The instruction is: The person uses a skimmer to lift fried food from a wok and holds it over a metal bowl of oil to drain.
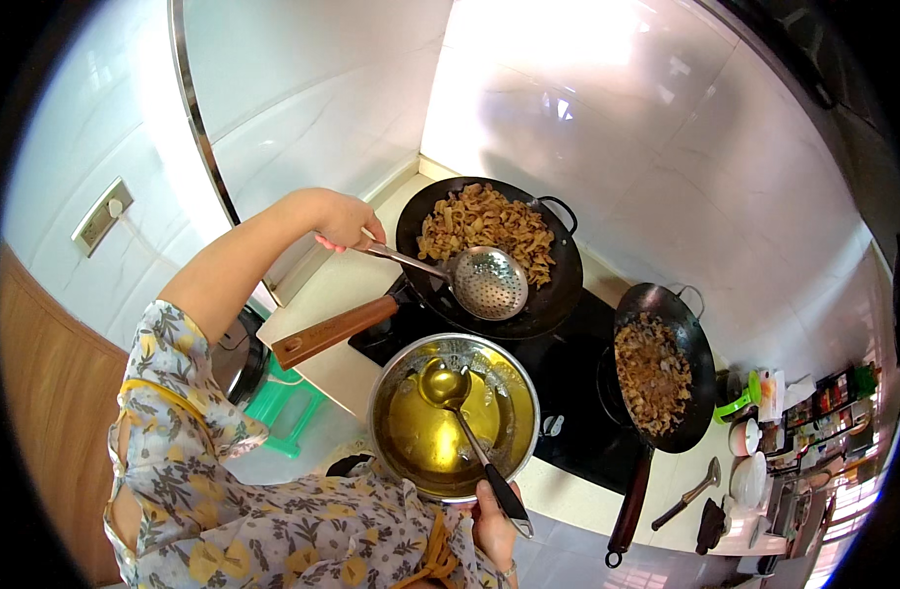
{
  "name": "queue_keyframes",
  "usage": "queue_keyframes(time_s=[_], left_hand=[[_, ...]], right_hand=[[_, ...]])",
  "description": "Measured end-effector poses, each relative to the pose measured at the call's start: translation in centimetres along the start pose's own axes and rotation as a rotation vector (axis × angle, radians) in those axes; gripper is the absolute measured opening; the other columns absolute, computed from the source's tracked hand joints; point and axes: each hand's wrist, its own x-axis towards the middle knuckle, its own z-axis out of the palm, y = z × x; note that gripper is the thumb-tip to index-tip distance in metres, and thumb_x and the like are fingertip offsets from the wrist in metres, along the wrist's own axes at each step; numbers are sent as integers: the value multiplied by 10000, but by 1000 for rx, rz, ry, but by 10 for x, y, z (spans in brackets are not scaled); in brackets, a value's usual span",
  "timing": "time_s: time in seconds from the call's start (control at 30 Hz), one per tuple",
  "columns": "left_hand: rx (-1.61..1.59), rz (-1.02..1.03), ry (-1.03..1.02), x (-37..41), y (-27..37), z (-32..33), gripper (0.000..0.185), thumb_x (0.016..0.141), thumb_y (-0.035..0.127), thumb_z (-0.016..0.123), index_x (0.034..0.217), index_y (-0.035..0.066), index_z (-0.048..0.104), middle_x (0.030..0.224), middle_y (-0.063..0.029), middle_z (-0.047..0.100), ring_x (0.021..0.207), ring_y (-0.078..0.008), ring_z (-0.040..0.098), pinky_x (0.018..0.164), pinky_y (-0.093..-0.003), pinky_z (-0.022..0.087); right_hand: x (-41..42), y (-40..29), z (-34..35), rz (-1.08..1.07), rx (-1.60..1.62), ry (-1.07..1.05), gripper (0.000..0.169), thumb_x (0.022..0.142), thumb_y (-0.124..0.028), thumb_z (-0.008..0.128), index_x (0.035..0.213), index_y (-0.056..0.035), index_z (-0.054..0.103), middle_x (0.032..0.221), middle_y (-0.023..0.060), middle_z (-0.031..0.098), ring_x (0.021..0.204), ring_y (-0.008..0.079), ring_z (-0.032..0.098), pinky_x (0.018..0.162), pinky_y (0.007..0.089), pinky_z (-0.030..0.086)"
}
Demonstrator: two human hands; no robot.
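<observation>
My left hand (350, 221) grips the handle of a perforated steel skimmer (488, 283). The skimmer's bowl rests or hovers over the near side of a black wok (556, 302); which of the two I cannot tell. Browned strips of food (486, 224) fill the wok's far part. Close to my body, my right hand (494, 526) holds a stainless steel bowl (527, 434) by its near rim. Yellow oil (413, 442) lies in that bowl. A ladle (444, 384) sits in the oil, its black handle (501, 486) leaning across the rim over my right hand.
A second wok (704, 368) with chopped brown food stands on the right of the black cooktop (575, 383), its handle (630, 508) jutting past the counter edge. A spatula (685, 495), containers and jars crowd the right counter. A green stool (284, 405) stands below left.
</observation>
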Motion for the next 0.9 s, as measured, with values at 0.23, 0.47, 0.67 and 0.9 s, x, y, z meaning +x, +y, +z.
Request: queue_keyframes(time_s=[0.23,0.47,0.67,0.9], left_hand=[[329,49,232,-17,27,-5,341,839,174,546,1162,251,621,913,-80,670,776,-236,625,651,-357,503],[434,20,315,-15,34,7,335,844,169,546,1157,259,623,963,-73,670,902,-261,624,754,-393,498],[279,13,254,-1,9,20,365,830,205,579,1191,252,595,932,-68,667,876,-273,624,754,-395,494],[451,18,475,-22,29,18,390,827,227,600,1209,156,565,868,-103,648,873,-292,617,736,-412,490]], right_hand=[[2,1,-1,-10,6,1,179,899,-129,576,986,4,493,755,113,634,593,209,653,511,270,520],[1,-2,-1,11,-76,2,165,900,-105,560,1017,-10,490,780,95,598,614,180,615,582,308,521],[3,-1,-3,-9,-58,-29,164,902,-113,564,990,-5,479,774,112,603,612,203,627,572,318,522],[1,-3,-3,10,-41,-42,153,900,-97,561,995,-8,482,799,102,588,623,211,622,571,339,537]])
